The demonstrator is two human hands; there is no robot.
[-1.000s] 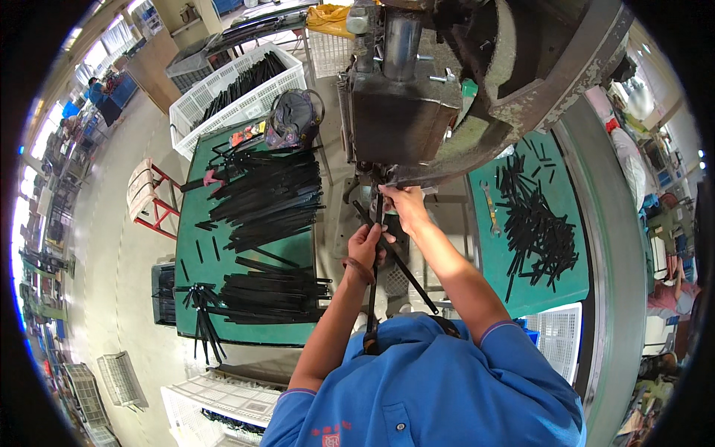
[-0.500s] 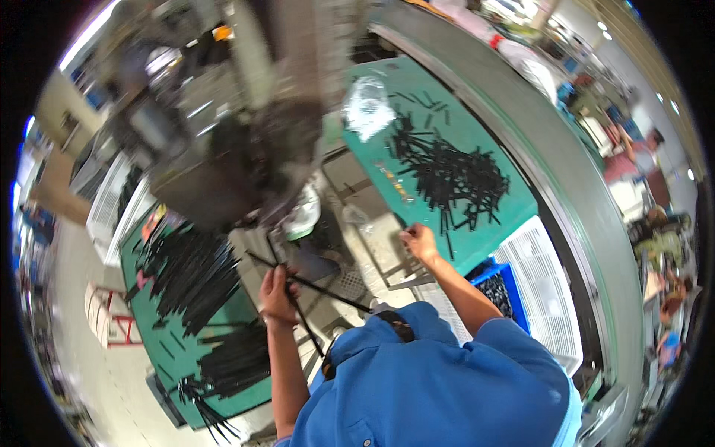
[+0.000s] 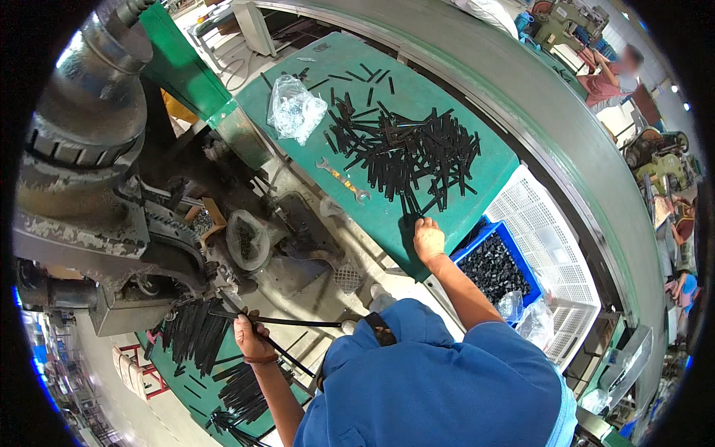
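Observation:
My left hand (image 3: 251, 340) is closed around long thin black strips (image 3: 302, 322) beside the jaws of a big grey machine (image 3: 82, 156); the strips stick out to the right and downward. My right hand (image 3: 428, 240) is stretched out to the green table (image 3: 462, 190) on the right. It rests at the near edge of a spread pile of short black strips (image 3: 402, 149), fingers curled on the nearest ones. Whether it grips one is hidden.
A clear plastic bag (image 3: 296, 108) and a wrench (image 3: 342, 179) lie on the green table. A blue bin of small black parts (image 3: 495, 268) sits in a white crate (image 3: 555, 231). More black strips (image 3: 194, 331) lie lower left. Another person (image 3: 611, 71) works far right.
My view has swung to the right. My right hand left the machine and reached to the strip pile on the right table. My left hand stays at the machine with the long strips.

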